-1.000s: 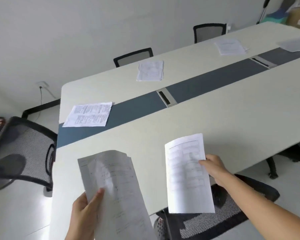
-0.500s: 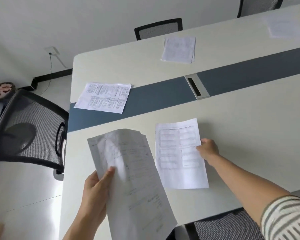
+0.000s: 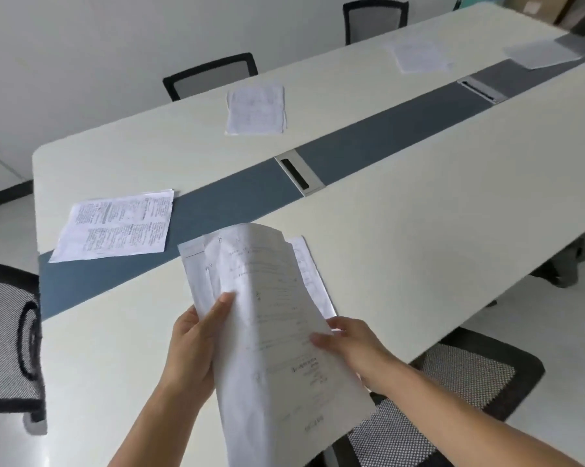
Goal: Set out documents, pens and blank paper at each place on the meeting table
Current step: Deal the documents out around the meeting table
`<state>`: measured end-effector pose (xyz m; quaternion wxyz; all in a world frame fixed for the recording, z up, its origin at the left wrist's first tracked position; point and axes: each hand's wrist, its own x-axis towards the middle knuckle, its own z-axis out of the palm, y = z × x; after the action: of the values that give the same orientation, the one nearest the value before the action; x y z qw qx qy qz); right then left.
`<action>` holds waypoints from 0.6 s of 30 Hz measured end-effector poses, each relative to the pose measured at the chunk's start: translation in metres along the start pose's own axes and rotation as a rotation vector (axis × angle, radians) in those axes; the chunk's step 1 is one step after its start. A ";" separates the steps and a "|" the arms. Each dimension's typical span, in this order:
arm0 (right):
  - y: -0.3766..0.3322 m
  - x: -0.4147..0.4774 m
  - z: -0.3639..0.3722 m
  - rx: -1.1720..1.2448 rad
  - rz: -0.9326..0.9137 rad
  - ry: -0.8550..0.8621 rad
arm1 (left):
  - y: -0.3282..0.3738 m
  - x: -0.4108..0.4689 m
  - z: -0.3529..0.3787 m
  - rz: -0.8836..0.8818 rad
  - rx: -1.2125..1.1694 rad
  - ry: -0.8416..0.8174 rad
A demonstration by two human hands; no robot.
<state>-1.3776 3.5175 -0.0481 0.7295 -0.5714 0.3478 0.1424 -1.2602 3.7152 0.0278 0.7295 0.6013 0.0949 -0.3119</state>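
cream table [image 3: 402,247]; blue-grey strip [image 3: 216,210]

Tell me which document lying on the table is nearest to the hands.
The sheet just beyond the right hand, mostly hidden behind the held stack; the other documents lie farther, on or past the dark strip.

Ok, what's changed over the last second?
The right hand laid its sheet on the near side of the table, let go, and now pinches the edge of the stack. The left hand still grips the stack; the other papers lie as before.
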 end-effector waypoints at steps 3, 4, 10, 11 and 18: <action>0.002 -0.036 -0.033 0.004 -0.192 0.171 | -0.007 -0.008 0.029 0.022 0.040 -0.047; 0.003 -0.050 -0.046 -0.037 -0.259 0.228 | -0.012 -0.013 0.040 0.026 0.048 -0.068; 0.033 -0.139 -0.128 0.063 -0.261 0.371 | -0.064 -0.063 0.114 -0.010 0.162 -0.261; 0.042 -0.158 -0.144 0.163 -0.203 0.347 | -0.075 -0.075 0.129 -0.020 0.171 -0.287; 0.115 -0.268 -0.250 0.175 -0.289 0.368 | -0.142 -0.147 0.238 -0.065 0.181 -0.382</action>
<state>-1.7258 3.3699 0.0214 0.7134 -0.5661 0.4005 -0.1009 -1.5129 3.5302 0.0486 0.6668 0.5910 -0.0545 -0.4508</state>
